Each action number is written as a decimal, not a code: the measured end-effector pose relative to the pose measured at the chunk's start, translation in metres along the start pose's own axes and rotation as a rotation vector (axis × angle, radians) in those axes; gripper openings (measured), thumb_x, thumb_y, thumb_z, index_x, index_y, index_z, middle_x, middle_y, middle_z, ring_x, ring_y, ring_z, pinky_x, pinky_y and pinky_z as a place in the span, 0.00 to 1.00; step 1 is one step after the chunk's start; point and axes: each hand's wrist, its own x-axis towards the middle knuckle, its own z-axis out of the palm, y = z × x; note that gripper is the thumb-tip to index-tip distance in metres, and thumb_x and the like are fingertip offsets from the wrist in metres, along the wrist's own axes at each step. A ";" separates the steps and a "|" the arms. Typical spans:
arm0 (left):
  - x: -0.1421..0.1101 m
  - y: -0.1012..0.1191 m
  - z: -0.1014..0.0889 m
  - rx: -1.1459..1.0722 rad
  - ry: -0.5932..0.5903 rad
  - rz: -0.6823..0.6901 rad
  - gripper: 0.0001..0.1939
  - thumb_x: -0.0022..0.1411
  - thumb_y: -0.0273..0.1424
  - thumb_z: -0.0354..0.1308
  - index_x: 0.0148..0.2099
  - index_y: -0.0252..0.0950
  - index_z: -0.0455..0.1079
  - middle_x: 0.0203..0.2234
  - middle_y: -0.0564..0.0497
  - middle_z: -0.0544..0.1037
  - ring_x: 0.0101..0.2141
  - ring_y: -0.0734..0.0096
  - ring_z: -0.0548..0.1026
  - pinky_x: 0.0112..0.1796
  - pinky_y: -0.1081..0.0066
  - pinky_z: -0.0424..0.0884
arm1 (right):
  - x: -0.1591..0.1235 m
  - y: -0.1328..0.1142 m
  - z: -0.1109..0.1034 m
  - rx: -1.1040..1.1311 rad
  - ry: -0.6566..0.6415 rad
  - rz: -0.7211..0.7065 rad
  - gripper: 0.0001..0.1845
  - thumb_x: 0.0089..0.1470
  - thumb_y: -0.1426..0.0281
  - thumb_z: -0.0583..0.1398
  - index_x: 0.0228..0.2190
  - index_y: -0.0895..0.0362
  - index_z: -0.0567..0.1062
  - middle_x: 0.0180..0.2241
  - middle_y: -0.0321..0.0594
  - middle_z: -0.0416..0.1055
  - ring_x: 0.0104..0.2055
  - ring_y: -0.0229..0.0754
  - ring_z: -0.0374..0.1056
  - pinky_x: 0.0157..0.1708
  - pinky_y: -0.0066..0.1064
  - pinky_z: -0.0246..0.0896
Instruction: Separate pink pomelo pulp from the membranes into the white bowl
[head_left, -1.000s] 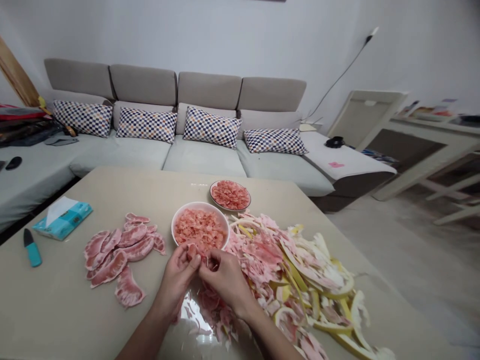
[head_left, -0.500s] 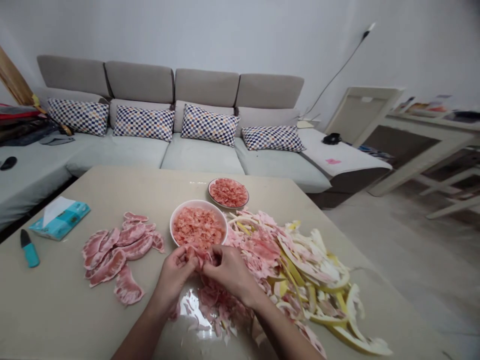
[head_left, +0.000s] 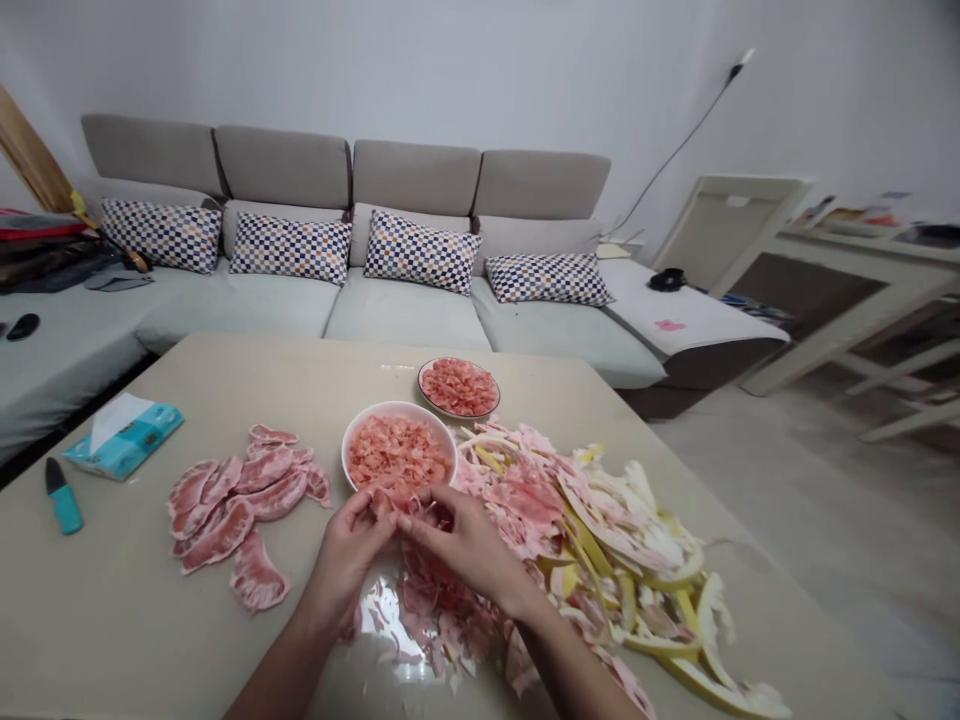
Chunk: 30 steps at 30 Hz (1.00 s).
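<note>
My left hand [head_left: 355, 540] is closed on a pink pomelo segment [head_left: 384, 502], just in front of a white bowl [head_left: 346, 468] filled with peeled pomelo flesh [head_left: 397, 452]. Thumb and fingers of my right hand [head_left: 457, 540] pinch the same segment from the other side; the fingers partly hide it. Unpeeled pomelo segments [head_left: 247, 490] lie in a loose pile to the left. Right of the bowl spreads a heap of pink membrane [head_left: 517, 495] and yellow-white pomelo rind [head_left: 645, 520]. Membrane scraps also lie under my hands.
Behind the bowl stands a dark-rimmed plate [head_left: 460, 388] of peeled flesh. A tissue pack [head_left: 131, 445] and a small knife [head_left: 64, 497] with a teal handle lie at the table's left. A sofa [head_left: 405, 310] with patterned cushions runs along the table's far side.
My right thumb and fingers have shifted slightly on the segment, with the thumb now reaching nearer my left hand. The whole view has moved a little; the other things lie as before.
</note>
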 end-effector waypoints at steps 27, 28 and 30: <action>-0.004 0.000 -0.003 -0.154 -0.052 -0.227 0.19 0.51 0.25 0.67 0.47 0.32 0.70 0.30 0.50 0.77 0.30 0.76 0.74 0.40 0.72 0.72 | -0.015 0.012 -0.002 -0.004 0.130 -0.006 0.12 0.57 0.64 0.56 0.24 0.57 0.67 0.24 0.34 0.65 0.28 0.39 0.60 0.29 0.28 0.54; -0.004 0.000 -0.003 -0.172 -0.040 -0.232 0.20 0.51 0.25 0.67 0.47 0.32 0.70 0.30 0.50 0.77 0.30 0.76 0.74 0.42 0.71 0.72 | -0.014 0.013 -0.002 0.033 0.123 0.009 0.13 0.57 0.63 0.56 0.25 0.57 0.68 0.25 0.34 0.66 0.29 0.39 0.61 0.30 0.28 0.54; -0.004 0.003 -0.003 -0.202 -0.049 -0.238 0.19 0.52 0.26 0.66 0.48 0.32 0.70 0.32 0.48 0.77 0.32 0.74 0.75 0.44 0.69 0.71 | -0.013 0.017 -0.001 0.105 0.111 0.033 0.13 0.57 0.62 0.56 0.26 0.57 0.69 0.26 0.35 0.67 0.31 0.40 0.62 0.32 0.29 0.56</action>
